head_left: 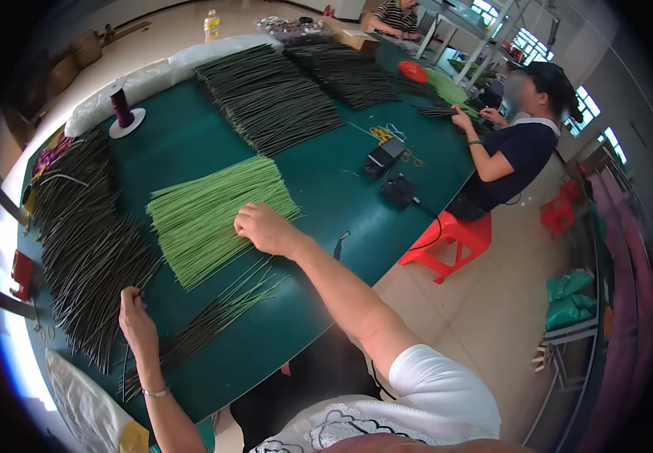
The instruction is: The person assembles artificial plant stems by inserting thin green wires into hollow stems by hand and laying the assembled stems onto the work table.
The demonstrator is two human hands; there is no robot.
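Note:
My right hand (266, 229) has its fingers curled together over the right part of a flat pile of thin light green stems (206, 215). Whatever lies between those fingertips is hidden. At the lower left, my left hand (138, 321) is closed beside a large heap of thin dark stems (85, 264), and a dark stem appears to run down from it. Between my arms lies a smaller loose bunch (213, 325), where dark and green lengths are mixed, pointing up to the right.
More dark stem piles (270, 98) cover the far table. A spool of dark thread (121, 109) stands back left. Two black devices (384, 157) with a cable lie right of centre. A co-worker (519, 143) handles dark stems beside a red stool (447, 245).

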